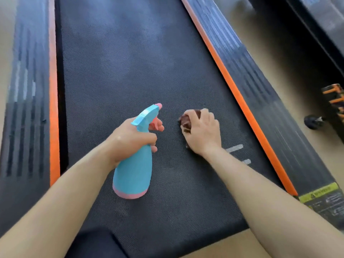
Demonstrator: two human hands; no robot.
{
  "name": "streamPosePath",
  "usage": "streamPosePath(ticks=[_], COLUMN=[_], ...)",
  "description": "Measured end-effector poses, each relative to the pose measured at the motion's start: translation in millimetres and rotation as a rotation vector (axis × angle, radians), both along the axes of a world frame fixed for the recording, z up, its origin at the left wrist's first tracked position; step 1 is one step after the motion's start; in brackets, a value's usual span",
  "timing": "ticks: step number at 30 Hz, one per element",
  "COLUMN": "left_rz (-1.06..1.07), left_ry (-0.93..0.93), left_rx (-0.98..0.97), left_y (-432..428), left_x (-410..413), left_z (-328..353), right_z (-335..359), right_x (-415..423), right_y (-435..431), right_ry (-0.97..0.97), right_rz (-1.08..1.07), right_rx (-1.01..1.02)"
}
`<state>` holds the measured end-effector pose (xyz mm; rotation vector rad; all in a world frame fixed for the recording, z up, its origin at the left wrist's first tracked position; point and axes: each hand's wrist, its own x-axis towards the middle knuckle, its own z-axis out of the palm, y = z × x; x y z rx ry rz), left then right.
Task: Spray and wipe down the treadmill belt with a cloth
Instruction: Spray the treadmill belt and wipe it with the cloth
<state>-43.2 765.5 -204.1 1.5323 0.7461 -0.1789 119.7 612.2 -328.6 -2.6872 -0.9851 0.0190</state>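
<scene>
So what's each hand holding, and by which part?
Left hand grips the spray bottle by its neck; right hand clutches the bunched cloth against the belt.

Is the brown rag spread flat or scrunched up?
Scrunched: the dark brown cloth bulges in a wad under the right hand.

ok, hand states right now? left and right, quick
Left hand: grips the blue spray bottle, finger at the pink trigger.
Right hand: holds the dark brown cloth on the treadmill belt.

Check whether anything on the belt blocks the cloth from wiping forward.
Nothing visible does. The cloth, under the right hand, has bare belt ahead; the spray bottle in the left hand sits to its left.
</scene>
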Motion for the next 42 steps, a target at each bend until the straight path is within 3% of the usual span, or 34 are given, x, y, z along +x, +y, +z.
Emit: streamPosePath(ticks=[5,8,13,18,21,27,35,42], left_rz=[0.045,0.050,0.074,0.034,0.007,-0.029,-0.111,-0.165], left_ry=[0.007,0.037,0.078,0.138,0.165,0.174,0.174,0.176], left_rx=[-0.030,-0.024,-0.015,-0.008,0.012,0.056,0.045,0.095], left_y=[-18.0,-30.8,-47.4,-51.0,-50.9,-51.1,-57.4,-61.9], left_x=[9.4,21.1,31.5,33.3,36.8,43.2,47.9,45.9], left_z=[11.3,13.2,4.6,-3.4,-6.8,-7.0,-6.5,-6.3], right_z=[-2.2,0.0,3.8,-0.5,-4.5,2.5,4.0,13.6], right_x=[-28.0,14.1,55.6,-11.3,5.6,51.3,-3.7,61.7], right_y=[-83.7,-41.6,2.0,-84.1,-92.5,-19.8,-153.5,-70.2], right_ry=[0.017,-0.049,0.012,-0.016,-0.034,0.020,-0.059,-0.212], right_rz=[0.281,0.199,0.004,0.164,0.287,-0.022,0.141,-0.103], right_rx=[-0.003,-0.013,-0.051,0.020,-0.029,-0.056,-0.083,-0.250])
